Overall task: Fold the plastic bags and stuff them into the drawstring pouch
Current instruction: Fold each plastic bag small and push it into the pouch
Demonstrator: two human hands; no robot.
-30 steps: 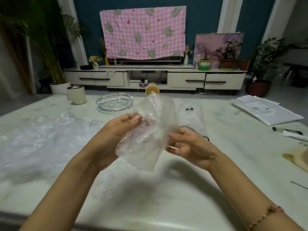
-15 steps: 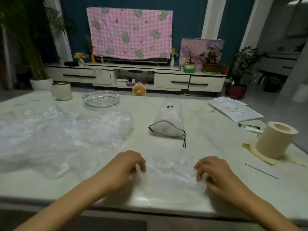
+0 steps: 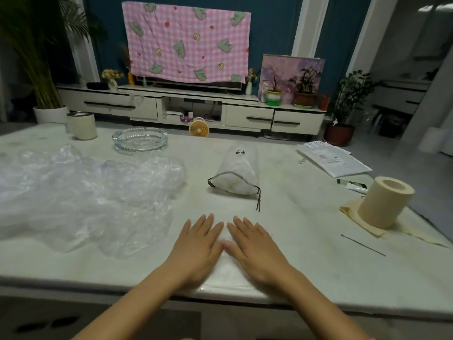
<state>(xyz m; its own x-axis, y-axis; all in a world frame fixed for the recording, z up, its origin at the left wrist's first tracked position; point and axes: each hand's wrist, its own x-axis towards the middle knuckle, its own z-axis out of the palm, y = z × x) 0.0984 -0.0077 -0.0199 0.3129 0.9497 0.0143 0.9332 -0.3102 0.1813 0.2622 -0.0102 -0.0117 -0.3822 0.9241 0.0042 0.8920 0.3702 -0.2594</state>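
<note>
Two bare hands lie flat, side by side, at the lower centre of the frame: the left hand (image 3: 198,244) and the right hand (image 3: 255,246) both have fingers straight and slightly spread, gripping nothing, palms pressing a clear plastic bag (image 3: 228,273) onto the near edge of a pale marble-look table (image 3: 306,273). The thumbs nearly meet over the bag, which shows as a flattened sheet between and below the wrists.

To the left, a loose heap of crumpled clear plastic bags (image 3: 85,192) spreads across the tabletop to the frame's left edge. At the right, a cream paper roll (image 3: 384,202) stands upright on a yellowish cloth (image 3: 350,212), with a thin metal rod (image 3: 362,245) lying on the table just in front of it.

At mid-frame, beyond the fingertips and apart from them, the white drawstring pouch (image 3: 239,174) lies on its side, its mouth toward the camera and part open, white contents showing, its dark cord (image 3: 258,202) trailing toward the hands.

Farther back sit a glass ashtray (image 3: 139,139) and a cream mug (image 3: 82,125) at the upper left of the table, and a grey mailing envelope (image 3: 333,160) at the right.

Across the room, a small yellow fan (image 3: 199,130) stands before a low white cabinet (image 3: 247,116), and a pink checked cloth (image 3: 186,42) hangs against a dark blue wall.
</note>
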